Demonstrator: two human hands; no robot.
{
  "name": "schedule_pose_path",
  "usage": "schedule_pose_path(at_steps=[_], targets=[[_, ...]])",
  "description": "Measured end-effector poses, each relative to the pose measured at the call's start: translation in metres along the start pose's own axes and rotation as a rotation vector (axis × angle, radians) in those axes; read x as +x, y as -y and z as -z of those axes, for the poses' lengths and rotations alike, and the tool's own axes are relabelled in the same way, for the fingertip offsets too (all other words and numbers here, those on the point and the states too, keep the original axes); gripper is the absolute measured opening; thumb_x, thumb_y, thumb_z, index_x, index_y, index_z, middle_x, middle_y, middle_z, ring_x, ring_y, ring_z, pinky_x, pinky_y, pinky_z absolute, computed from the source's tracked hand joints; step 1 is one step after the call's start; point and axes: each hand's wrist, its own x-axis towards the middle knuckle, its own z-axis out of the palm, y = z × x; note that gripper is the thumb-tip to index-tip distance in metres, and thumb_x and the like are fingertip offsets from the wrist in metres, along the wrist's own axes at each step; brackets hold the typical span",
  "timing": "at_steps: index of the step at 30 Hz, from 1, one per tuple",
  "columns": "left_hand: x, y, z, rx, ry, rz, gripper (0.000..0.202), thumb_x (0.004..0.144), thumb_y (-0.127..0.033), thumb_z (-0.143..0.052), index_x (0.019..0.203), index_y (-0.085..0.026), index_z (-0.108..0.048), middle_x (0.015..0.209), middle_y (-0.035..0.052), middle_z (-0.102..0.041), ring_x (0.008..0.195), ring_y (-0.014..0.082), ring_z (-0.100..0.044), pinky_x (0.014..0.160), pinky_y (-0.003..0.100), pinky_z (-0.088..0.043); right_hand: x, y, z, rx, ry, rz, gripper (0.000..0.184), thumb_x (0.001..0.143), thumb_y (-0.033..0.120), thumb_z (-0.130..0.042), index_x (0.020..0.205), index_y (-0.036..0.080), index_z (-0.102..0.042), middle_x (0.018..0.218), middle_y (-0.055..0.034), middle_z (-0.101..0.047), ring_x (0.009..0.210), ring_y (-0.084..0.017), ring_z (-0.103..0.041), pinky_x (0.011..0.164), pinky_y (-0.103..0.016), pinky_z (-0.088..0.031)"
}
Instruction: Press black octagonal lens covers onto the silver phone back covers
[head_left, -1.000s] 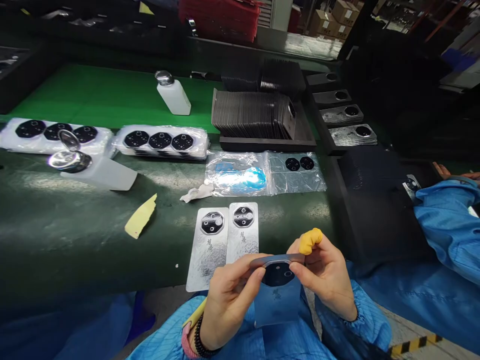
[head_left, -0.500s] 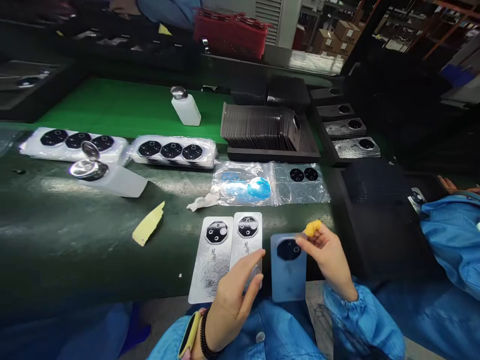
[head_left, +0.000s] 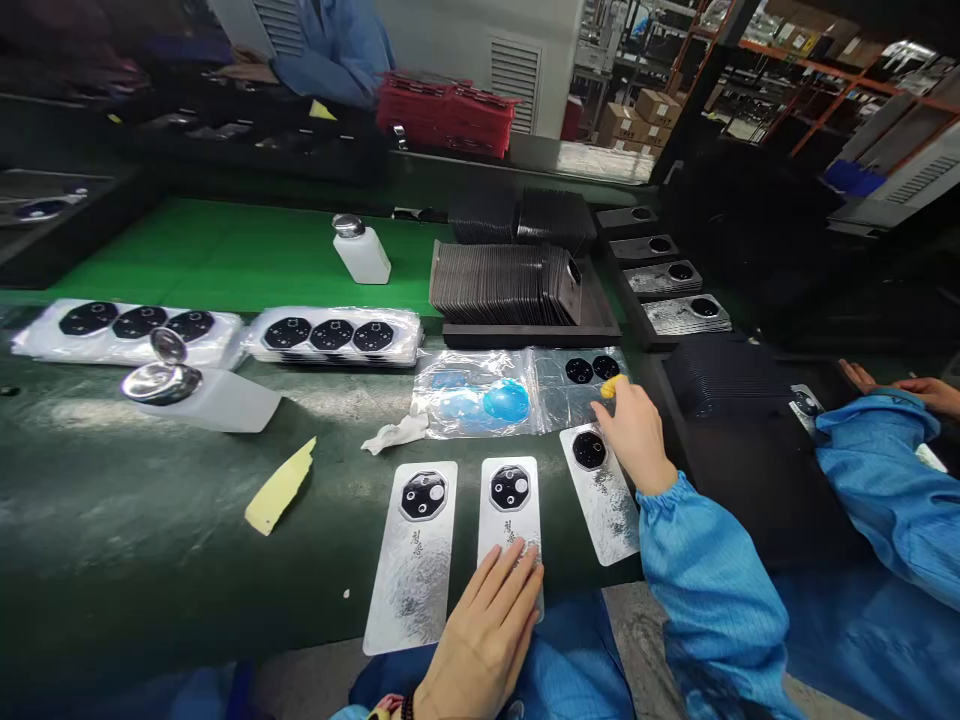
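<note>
My left hand (head_left: 487, 625) lies flat, fingers stretched out, on the lower part of a silvery phone back cover (head_left: 510, 530) with a black camera area. Left of it is a matching back cover (head_left: 410, 575). A third back cover (head_left: 600, 500) lies tilted at the right, its camera area plain black with a small ring. Over its upper right side reaches my right hand (head_left: 636, 435), a yellow finger cot (head_left: 613, 386) on one finger. Its thumb and that finger are apart, with nothing visible between them, near a clear bag (head_left: 555, 395) with two black octagonal stickers (head_left: 579, 371).
Behind are stacked sticker packs (head_left: 334, 338), a rack of back covers (head_left: 502, 285) and a white pump bottle (head_left: 362, 255). Another bottle (head_left: 217, 398) with its lid up, a yellow paper scrap (head_left: 281, 487) and a white tissue (head_left: 397, 433) are leftward. A co-worker's sleeve (head_left: 892, 470) is at right.
The back cover that my right hand held upright now lies on the table, and that hand has moved up toward the bag. My left hand has come down flat on the middle cover.
</note>
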Motion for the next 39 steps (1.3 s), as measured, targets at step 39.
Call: schedule_pose_path(at_steps=[39], targets=[[0.003,-0.001,0.011,-0.045,0.022,0.035,0.034,0.091,-0.010,-0.037,0.111,-0.017,-0.064,0.116,0.0040,-0.069,0.123,0.0158,-0.053,0.114,0.030,-0.028,0.075,0.008,0.005,-0.096,0.291,0.145,0.029,0.063,0.016,-0.061,0.083,0.023,-0.040,0.094,-0.0063,-0.062,0.096,-0.028,-0.058,0.083,-0.040,-0.042]])
